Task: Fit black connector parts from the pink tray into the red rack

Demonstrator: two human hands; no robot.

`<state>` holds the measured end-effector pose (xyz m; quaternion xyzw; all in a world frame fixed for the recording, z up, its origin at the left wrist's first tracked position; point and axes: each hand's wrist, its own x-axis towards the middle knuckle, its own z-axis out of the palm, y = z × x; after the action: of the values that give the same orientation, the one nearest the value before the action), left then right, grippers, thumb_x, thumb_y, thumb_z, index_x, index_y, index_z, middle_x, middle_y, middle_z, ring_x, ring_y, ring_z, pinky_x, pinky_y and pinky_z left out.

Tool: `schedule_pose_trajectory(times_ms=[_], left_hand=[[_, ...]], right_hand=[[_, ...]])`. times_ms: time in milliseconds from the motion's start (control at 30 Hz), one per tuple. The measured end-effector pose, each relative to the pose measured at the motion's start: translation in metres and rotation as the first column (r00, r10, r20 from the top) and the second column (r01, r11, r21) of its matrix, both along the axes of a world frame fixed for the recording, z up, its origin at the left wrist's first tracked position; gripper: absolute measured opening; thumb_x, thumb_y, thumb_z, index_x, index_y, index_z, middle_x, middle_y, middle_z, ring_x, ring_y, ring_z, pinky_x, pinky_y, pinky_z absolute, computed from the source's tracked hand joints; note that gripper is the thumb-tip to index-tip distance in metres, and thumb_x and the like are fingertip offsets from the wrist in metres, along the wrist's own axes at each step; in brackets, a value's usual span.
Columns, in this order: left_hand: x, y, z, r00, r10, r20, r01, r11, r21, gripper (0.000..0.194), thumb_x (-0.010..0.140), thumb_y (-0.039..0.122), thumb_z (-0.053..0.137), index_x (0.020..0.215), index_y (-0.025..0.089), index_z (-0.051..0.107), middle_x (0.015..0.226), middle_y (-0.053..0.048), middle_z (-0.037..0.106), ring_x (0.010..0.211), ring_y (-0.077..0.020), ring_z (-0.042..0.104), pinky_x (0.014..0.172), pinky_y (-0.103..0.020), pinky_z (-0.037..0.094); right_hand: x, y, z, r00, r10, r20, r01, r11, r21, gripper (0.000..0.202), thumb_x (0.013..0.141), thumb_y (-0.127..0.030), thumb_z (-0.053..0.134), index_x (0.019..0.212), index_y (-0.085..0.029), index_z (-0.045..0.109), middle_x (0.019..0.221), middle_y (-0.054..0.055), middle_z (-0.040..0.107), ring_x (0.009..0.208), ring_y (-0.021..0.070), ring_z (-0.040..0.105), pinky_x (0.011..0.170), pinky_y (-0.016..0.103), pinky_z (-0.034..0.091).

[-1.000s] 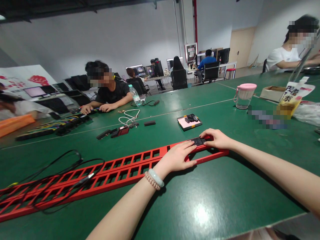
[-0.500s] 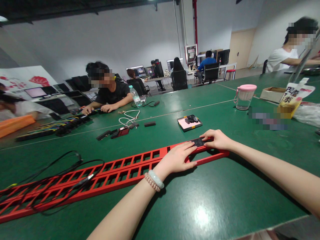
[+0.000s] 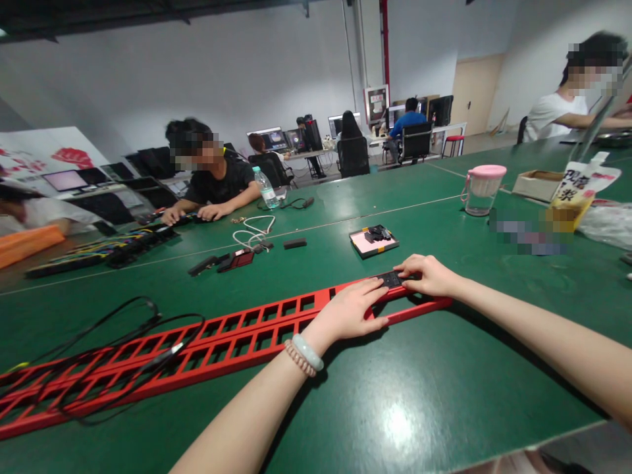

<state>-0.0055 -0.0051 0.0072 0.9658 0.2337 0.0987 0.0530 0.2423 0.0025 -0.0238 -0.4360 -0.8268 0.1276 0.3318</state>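
A long red ladder-like frame with rows of rectangular openings lies slantwise on the green table. A black rectangular panel sits in its right end. My left hand rests over the frame with its fingers stretched out, the fingertips touching the panel's near left side. A pale bangle and a beaded bracelet circle that wrist. At the panel's right end, my right hand has its fingers curled and pressed on the edge. The panel's outer ends are partly hidden beneath my fingers.
A shallow box with black parts stands behind the frame. Black cables lie across the frame's left part. Farther off are a white cord, a pink-lidded cup, a drink pouch and a co-worker handling wired parts.
Both hands stay in nearly the same place on the black panel. The view has shifted very slightly.
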Motion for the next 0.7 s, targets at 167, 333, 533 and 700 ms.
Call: schedule_pose_trajectory(times_ms=[167, 333, 533, 700], left_hand=[[-0.0007, 0.0009, -0.0004, 1.000, -0.003, -0.008, 0.003, 1.000, 0.001, 0.058, 0.082, 0.049, 0.052, 0.131, 0.021, 0.039, 0.139, -0.007, 0.036, 0.128, -0.0238, 0.033, 0.106, -0.038, 0.027], [-0.0009, 0.0013, 0.0002, 1.000, -0.010, -0.004, 0.010, 1.000, 0.000, 0.059, 0.082, 0.049, 0.052, 0.132, 0.021, 0.039, 0.138, -0.007, 0.037, 0.127, -0.0237, 0.034, 0.106, -0.038, 0.027], [-0.0002, 0.0022, 0.0004, 1.000, -0.011, -0.003, 0.011, 1.000, -0.001, 0.059, 0.082, 0.050, 0.051, 0.131, 0.020, 0.040, 0.138, -0.008, 0.037, 0.127, -0.0238, 0.034, 0.106, -0.038, 0.027], [0.0015, 0.0027, 0.0023, 1.000, -0.011, -0.012, 0.011, 1.000, 0.020, 0.058, 0.081, 0.048, 0.052, 0.130, 0.020, 0.040, 0.137, -0.007, 0.039, 0.127, -0.0230, 0.035, 0.106, -0.036, 0.028]], right_hand=[[0.0011, -0.0008, 0.0023, 0.999, 0.038, 0.030, -0.038, 0.999, 0.001, 0.016, 0.071, -0.021, 0.059, 0.082, -0.021, 0.070, 0.104, 0.006, 0.067, 0.094, 0.0203, 0.060, 0.085, 0.034, 0.046], [0.0018, -0.0019, 0.0027, 0.998, 0.054, 0.016, -0.054, 0.999, 0.004, 0.016, 0.072, -0.021, 0.059, 0.084, -0.020, 0.070, 0.102, 0.007, 0.067, 0.094, 0.0207, 0.060, 0.084, 0.035, 0.046], [-0.0024, -0.0021, 0.0031, 0.998, 0.051, 0.042, -0.054, 0.996, 0.074, 0.014, 0.078, -0.020, 0.054, 0.076, -0.017, 0.067, 0.097, 0.009, 0.068, 0.091, 0.0200, 0.060, 0.082, 0.036, 0.046], [-0.0070, -0.0018, 0.0027, 0.992, 0.039, 0.120, -0.060, 0.983, 0.174, 0.015, 0.080, -0.017, 0.052, 0.073, -0.016, 0.066, 0.094, 0.010, 0.068, 0.090, 0.0198, 0.059, 0.083, 0.035, 0.046]])
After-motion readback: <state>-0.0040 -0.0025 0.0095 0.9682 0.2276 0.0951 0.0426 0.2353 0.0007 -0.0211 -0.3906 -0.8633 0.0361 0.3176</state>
